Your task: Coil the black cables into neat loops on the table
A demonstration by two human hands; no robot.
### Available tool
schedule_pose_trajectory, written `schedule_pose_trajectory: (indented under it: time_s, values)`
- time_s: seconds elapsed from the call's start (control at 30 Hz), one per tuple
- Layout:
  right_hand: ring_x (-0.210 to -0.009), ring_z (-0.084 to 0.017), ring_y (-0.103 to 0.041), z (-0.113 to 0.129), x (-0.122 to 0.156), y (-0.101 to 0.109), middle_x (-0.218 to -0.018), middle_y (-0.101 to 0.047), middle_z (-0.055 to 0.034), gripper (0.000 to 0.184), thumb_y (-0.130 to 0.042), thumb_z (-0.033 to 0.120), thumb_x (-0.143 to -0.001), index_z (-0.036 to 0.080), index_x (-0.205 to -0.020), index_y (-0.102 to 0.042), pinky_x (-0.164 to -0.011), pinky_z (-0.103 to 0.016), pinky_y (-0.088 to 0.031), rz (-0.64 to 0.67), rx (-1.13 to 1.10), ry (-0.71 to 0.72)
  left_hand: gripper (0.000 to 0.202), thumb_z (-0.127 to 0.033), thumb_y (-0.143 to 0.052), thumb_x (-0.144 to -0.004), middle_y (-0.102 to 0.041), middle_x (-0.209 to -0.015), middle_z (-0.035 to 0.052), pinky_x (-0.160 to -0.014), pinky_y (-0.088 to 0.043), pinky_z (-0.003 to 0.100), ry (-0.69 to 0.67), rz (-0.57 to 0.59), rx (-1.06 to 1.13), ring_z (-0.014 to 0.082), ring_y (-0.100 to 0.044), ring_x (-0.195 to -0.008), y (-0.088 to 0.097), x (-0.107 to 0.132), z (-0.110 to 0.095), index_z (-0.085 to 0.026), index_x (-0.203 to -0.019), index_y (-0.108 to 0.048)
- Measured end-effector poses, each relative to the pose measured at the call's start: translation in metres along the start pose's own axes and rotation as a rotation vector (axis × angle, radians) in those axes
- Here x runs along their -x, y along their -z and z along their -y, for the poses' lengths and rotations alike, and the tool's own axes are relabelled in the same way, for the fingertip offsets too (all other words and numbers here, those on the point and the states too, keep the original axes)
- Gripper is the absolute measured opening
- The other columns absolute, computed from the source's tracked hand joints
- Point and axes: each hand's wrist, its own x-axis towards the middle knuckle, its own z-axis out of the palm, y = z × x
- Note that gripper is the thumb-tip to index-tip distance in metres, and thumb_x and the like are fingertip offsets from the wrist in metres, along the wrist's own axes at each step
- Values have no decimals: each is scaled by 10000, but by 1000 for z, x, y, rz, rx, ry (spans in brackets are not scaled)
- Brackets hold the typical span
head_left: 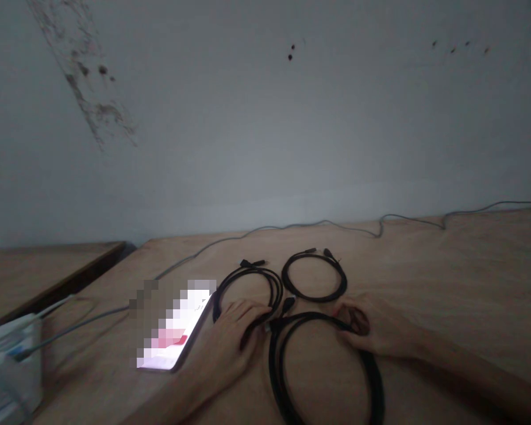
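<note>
Three coiled black cables lie on the wooden table (446,271). The largest coil (376,378) is nearest me. My left hand (232,336) rests flat on the table with its fingers spread over the left small coil (248,283) and the big coil's left edge. My right hand (374,330) lies on the big coil's upper right edge, its fingers curled onto the cable. A second small coil (314,277) sits just beyond, between both hands, untouched.
A lit phone (174,327) lies left of my left hand. A grey cable (318,224) runs along the table's back edge by the wall. A white box (9,366) stands at the far left, beside a second wooden surface (39,265).
</note>
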Motion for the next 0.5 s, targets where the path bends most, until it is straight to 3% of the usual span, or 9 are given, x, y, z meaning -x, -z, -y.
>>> schedule_pose_trajectory:
  time_s: [0.23, 0.5]
  values:
    - [-623, -161, -570, -14, -1, -9, -727, -659, 1, 300, -652, 356, -900, 243, -1164, -735, -546, -257, -408, 20, 21, -23, 260, -308, -524, -1004, -643, -1280, 57, -1057, -482, 447, 12, 41, 18, 251, -580, -1218, 9, -1, -9, -273, -1245, -616]
    - [-691, -176, -606, -27, -3, -18, -829, -686, -17, 397, -699, 421, -890, 246, -1245, -681, -631, -285, -484, -90, 27, -14, 237, -345, -572, -979, -648, -1233, 80, -1014, -498, 450, -28, 68, 31, 267, -596, -1168, 13, -2, -15, -246, -1183, -637]
